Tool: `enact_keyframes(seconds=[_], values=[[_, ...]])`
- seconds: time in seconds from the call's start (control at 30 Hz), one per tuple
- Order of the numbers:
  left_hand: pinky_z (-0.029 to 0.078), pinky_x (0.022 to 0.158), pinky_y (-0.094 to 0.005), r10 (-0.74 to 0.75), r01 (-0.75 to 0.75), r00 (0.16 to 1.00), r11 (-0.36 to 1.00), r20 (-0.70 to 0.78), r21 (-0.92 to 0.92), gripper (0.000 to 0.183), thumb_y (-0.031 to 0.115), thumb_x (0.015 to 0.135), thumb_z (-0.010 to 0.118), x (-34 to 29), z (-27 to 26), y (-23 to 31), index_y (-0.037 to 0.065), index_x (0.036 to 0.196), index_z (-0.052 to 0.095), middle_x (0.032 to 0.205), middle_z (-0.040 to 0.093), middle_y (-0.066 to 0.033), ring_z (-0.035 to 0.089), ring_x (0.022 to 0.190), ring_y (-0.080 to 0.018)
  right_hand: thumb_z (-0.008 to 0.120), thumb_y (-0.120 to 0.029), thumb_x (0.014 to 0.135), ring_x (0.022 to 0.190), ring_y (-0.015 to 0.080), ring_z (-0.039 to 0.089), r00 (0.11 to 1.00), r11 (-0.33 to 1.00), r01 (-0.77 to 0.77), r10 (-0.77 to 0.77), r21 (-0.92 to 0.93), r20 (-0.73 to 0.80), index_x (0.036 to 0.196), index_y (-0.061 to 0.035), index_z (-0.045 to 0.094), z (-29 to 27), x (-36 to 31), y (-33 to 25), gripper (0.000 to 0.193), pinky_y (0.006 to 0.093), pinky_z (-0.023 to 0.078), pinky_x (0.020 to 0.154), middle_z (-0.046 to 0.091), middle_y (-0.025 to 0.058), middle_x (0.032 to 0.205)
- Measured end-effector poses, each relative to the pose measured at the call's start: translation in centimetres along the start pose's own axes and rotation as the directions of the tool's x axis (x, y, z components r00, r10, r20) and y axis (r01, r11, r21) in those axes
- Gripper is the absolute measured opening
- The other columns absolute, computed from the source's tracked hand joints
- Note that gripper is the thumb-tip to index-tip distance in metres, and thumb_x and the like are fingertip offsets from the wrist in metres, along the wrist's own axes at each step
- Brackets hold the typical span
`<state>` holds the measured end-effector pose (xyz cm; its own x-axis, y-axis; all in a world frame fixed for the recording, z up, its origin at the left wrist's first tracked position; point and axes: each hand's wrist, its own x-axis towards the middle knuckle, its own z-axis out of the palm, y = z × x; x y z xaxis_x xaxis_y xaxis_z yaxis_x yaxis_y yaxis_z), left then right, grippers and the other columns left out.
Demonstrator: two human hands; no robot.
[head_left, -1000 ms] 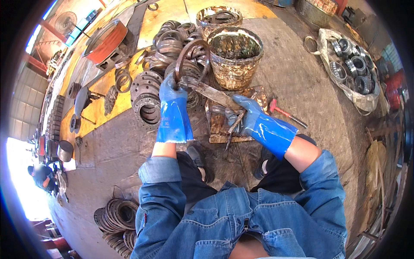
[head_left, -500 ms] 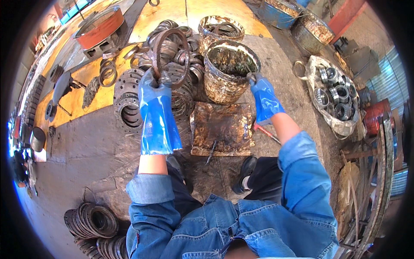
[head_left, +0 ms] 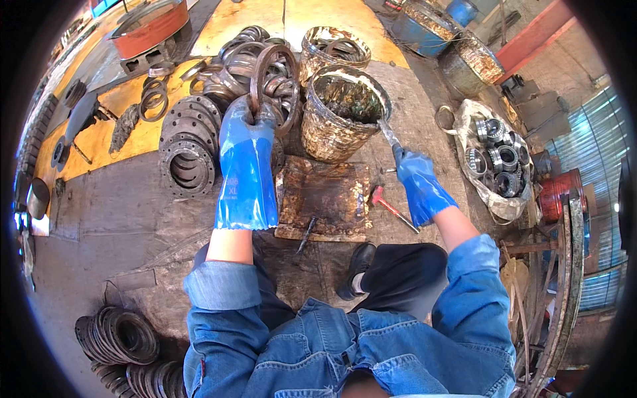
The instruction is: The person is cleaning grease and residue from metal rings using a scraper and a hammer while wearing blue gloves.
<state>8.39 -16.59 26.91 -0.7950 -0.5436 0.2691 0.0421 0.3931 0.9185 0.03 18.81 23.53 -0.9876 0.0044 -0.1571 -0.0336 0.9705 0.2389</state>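
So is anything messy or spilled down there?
Yes. The bucket is caked with brown gunk on its sides and rim, and the flat board in front of it is smeared with the same stuff. A red-handled hammer lies loose on the dirty floor beside the board.

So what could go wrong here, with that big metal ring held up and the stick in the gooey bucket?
The left hand holds the rusty metal ring upright by its rim alone, in a slick glove; it might slip and drop onto the stacked flanges. The right hand has a tool dipped in the greasy bucket, close to its rim, so pushing hard could tip it. Grease could also drip on the stained board.
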Motion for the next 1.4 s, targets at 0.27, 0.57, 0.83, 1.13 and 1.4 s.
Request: enact_keyframes(seconds=[0.27, 0.57, 0.83, 1.13, 1.4], values=[[0.049, 0.077, -0.0296, 0.003, -0.003, 1.000, 1.000, -0.005, -0.007, 0.034, 0.019, 0.089, 0.067, -0.4, 0.1, 0.9, 0.000, 0.117, 0.061, 0.095, 0.069, -0.0086, 0.063, 0.083, -0.0151, 0.054, -0.027, 0.095, 0.074, 0.0125, 0.068, 0.961, 0.439, -0.236, 0.238, 0.867, 0.141, 0.119, 0.0003, 0.058, 1.6, -1.5, 3.2, 0.036, 0.0250, 0.047, 0.052, 0.070, 0.0076, 0.094], [0.049, 0.077, -0.0295, -0.053, 0.057, 0.998, 0.985, 0.030, -0.164, 0.034, 0.018, 0.090, 0.067, 0.1, -0.7, 0.8, -0.001, 0.116, 0.060, 0.098, 0.069, -0.0100, 0.063, 0.087, -0.0157, 0.054, -0.028, 0.096, 0.069, 0.0176, 0.068, 0.960, 0.093, 0.069, 0.264, 0.993, -0.092, 0.120, -0.0060, 0.060, 10.4, 1.4, -0.1, 0.033, 0.0299, 0.049, 0.053, 0.070, 0.0073, 0.093], [0.049, 0.077, -0.0299, -0.100, 0.098, 0.995, 0.980, -0.006, -0.172, 0.032, 0.017, 0.089, 0.067, 0.5, -1.5, 0.4, -0.001, 0.114, 0.059, 0.098, 0.068, -0.0100, 0.062, 0.086, -0.0157, 0.055, -0.016, 0.095, 0.066, 0.0131, 0.064, 0.960, 0.039, 0.058, 0.270, 0.998, -0.066, 0.129, -0.0040, 0.055, 14.4, 0.7, -8.2, 0.036, 0.0278, 0.052, 0.054, 0.064, 0.0038, 0.083], [0.049, 0.075, -0.0293, -0.111, 0.110, 0.994, 0.969, 0.008, -0.221, 0.032, 0.019, 0.088, 0.069, 0.3, -2.0, 1.7, -0.001, 0.112, 0.061, 0.094, 0.068, -0.0085, 0.062, 0.083, -0.0147, 0.050, -0.004, 0.091, 0.058, 0.0098, 0.052, 0.963, -0.174, 0.173, 0.235, 0.969, -0.129, 0.117, -0.0021, 0.059, 8.3, 1.5, -16.7, 0.028, 0.0262, 0.049, 0.052, 0.053, -0.0013, 0.075], [0.050, 0.076, -0.0295, -0.121, 0.114, 0.992, 0.978, -0.025, -0.174, 0.032, 0.017, 0.088, 0.068, 1.0, -2.4, 1.0, -0.002, 0.113, 0.061, 0.096, 0.069, -0.0095, 0.062, 0.083, -0.0152, 0.053, -0.034, 0.093, 0.081, 0.0187, 0.062, 0.995, 0.418, -0.035, 0.095, 0.908, -0.005, 0.108, -0.0011, 0.065, -4.4, 1.3, -9.1, 0.037, 0.0344, 0.048, 0.066, 0.067, 0.0096, 0.088]])
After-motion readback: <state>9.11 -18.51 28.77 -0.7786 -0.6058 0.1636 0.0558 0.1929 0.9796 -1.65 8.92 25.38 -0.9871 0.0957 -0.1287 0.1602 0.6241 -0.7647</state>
